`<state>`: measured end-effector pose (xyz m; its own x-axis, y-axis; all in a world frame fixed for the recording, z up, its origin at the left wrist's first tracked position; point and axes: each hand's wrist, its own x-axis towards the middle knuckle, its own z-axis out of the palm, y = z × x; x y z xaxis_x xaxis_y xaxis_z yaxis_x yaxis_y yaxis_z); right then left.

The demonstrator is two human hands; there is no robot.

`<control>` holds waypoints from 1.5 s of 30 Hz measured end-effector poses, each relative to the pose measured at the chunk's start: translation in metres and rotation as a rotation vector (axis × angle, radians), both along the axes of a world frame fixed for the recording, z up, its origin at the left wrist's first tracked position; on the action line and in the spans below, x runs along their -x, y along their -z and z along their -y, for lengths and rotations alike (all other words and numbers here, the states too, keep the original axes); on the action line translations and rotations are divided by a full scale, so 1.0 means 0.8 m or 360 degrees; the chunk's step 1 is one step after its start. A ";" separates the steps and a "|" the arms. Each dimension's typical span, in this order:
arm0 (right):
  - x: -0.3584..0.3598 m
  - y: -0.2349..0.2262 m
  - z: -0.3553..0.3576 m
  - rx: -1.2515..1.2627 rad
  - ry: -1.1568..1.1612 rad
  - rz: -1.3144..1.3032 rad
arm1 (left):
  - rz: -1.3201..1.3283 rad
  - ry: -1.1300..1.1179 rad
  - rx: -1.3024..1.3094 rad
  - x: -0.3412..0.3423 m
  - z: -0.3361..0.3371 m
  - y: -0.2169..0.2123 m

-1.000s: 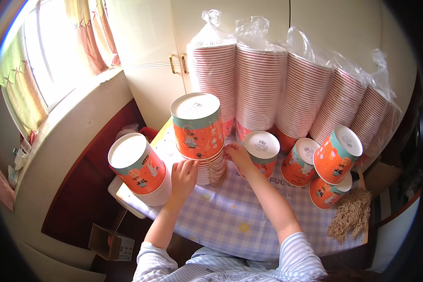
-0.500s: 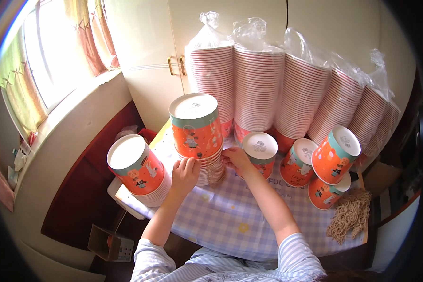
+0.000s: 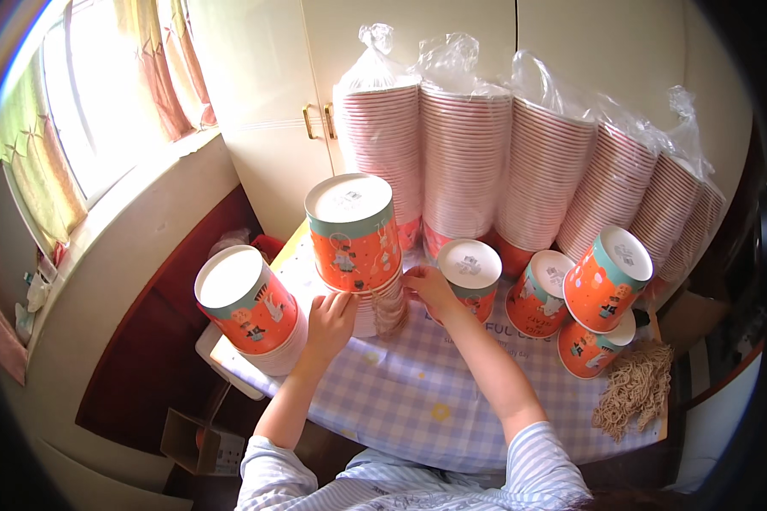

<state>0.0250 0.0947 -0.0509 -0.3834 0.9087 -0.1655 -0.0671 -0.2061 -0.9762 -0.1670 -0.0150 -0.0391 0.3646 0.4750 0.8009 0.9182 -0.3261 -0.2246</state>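
Note:
Upside-down orange and teal paper tubs stand nested in a stack (image 3: 352,247) in front of me, white rims crowded below the top tub. At the left side of these rims is my left hand (image 3: 331,319), its fingers pressed together. My right hand (image 3: 429,288) is at the stack's right side with fingers drawn together. What either hand pinches, if anything, is too small or hidden to name. Against the stack's front right, between the hands, hangs a tan bundle of thin strands (image 3: 389,312). A thin line crosses the rims near the left fingertips.
Another tub stack (image 3: 247,302) stands left. To the right are single tubs (image 3: 470,272), (image 3: 540,294) and a leaning tub (image 3: 609,281) atop another. A tangled tan strand heap (image 3: 635,387) lies at the checked tablecloth's (image 3: 418,400) right edge. Tall bagged stacks (image 3: 464,162) line the back.
Both hands remain at the middle stack. The left fingers have shifted slightly along the rims, and the top tub sits a touch lower in the picture. Little else differs.

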 end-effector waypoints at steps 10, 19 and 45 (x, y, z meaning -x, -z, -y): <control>0.007 -0.016 -0.036 -0.0290 0.0071 0.0007 | 0.1289 0.0109 0.0370 0.033 -0.022 0.002; 0.009 -0.036 -0.030 -0.0050 0.0070 0.0075 | 0.1548 0.0319 0.0424 0.027 -0.017 0.008; 0.009 -0.006 -0.034 -0.0045 -0.0035 -0.0082 | 0.0971 -0.0024 0.0364 0.027 -0.016 0.023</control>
